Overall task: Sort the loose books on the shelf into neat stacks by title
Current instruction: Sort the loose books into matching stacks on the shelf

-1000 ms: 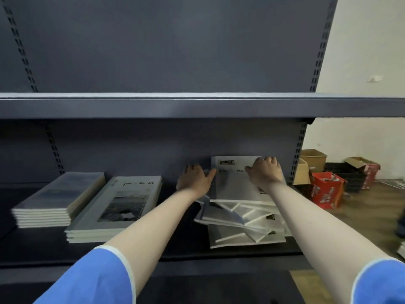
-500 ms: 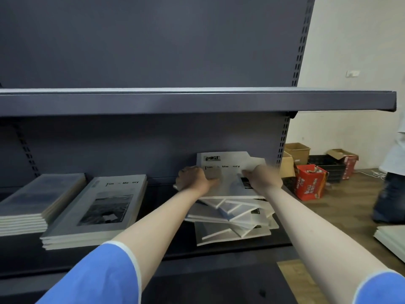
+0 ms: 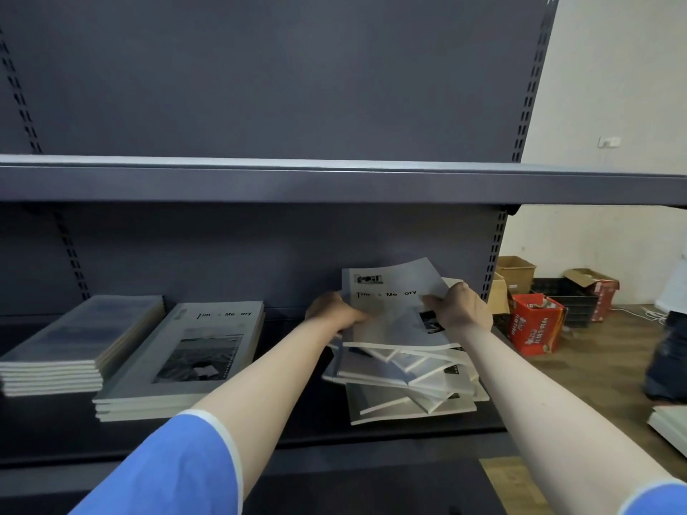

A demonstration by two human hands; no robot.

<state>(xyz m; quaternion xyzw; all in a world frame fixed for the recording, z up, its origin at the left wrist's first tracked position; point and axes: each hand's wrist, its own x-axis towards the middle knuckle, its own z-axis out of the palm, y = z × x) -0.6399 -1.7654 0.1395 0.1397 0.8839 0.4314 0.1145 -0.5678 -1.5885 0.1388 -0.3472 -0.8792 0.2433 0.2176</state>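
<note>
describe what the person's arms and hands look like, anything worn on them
Both forearms are bare from above the elbow down. Each upper arm has a short blue sleeve with a white band at its hem. The left hand and right hand show no gloves, watch or rings.

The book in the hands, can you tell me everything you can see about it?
The top book is thin and soft-covered, with a grey cover that looks like paper. Near its top is a small dark logo, and under it a partly readable title, "Tim... Me...ory". It is tilted, far edge raised, above the messy pile of books on the right of the shelf. The left hand grips its left edge and the right hand its right edge.
</note>
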